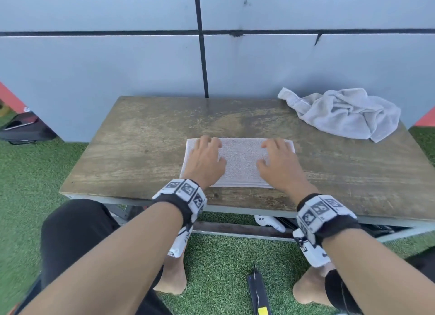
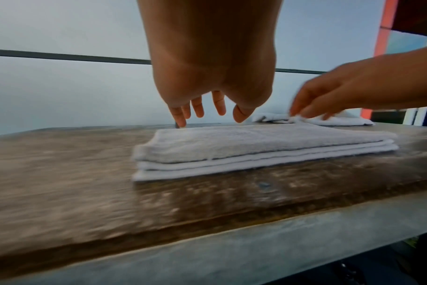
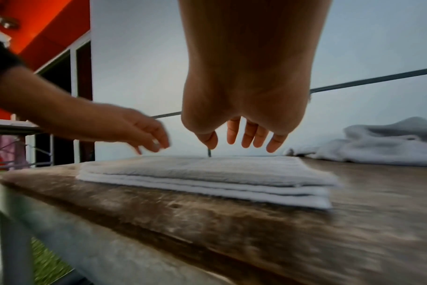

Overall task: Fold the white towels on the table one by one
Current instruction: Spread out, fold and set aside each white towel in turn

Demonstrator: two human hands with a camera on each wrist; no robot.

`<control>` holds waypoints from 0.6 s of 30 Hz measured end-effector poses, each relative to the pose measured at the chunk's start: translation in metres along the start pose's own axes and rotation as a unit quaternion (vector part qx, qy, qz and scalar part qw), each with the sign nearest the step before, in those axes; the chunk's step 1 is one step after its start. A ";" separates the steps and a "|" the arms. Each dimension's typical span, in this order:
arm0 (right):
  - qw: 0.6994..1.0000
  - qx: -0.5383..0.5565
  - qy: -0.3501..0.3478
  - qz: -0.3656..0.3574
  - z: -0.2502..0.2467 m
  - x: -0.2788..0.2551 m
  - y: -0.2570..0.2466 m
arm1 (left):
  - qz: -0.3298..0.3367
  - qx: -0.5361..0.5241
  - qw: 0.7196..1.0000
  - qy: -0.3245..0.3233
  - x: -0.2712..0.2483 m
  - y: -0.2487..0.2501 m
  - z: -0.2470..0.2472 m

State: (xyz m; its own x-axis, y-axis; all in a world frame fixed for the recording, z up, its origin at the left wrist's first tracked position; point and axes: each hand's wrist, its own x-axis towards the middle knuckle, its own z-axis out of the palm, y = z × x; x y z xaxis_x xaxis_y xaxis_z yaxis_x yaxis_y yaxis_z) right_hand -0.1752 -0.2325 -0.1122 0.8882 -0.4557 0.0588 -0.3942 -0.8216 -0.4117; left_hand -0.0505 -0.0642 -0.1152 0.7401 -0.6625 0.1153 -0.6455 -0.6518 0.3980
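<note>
Both hands, left hand (image 1: 207,160) and right hand (image 1: 280,164), are hovering loose-fingered, gripping nothing, over the folded towel (image 1: 240,164); a crumpled towel (image 1: 343,113) is lying apart.

Right wrist cam: I see my right hand (image 3: 246,108) from beneath, fingers (image 3: 254,135) spread and relaxed, hanging just above the folded towel (image 3: 207,175), apparently clear of it. Towel lies flat in stacked layers near the front edge of the wooden table (image 3: 256,227). My left hand (image 3: 134,129) hovers over its far left corner (motion-blurred, contact unclear). Crumpled towel (image 3: 383,142) sits far right, well apart
</note>
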 end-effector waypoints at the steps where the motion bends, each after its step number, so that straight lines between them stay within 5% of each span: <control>1: 1.000 -0.012 -0.016 -0.016 0.007 0.005 -0.009 | 0.010 0.001 1.000 -0.014 0.005 0.008 0.007; 8: 0.981 -0.055 -0.184 -0.009 0.046 0.033 -0.019 | 0.026 0.026 0.992 -0.122 0.026 0.016 0.045; 18: 0.981 -0.079 -0.176 -0.011 0.050 0.036 -0.008 | 0.034 0.067 0.994 -0.084 0.024 -0.003 0.060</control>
State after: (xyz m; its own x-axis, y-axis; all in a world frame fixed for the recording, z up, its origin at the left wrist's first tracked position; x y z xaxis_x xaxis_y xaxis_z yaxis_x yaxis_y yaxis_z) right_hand -0.1286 -0.2248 -0.1522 0.9127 -0.3128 -0.2628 -0.3801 -0.8860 -0.2656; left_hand -0.0423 -0.1003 -0.1683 0.6599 -0.7511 -0.0201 -0.7199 -0.6397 0.2692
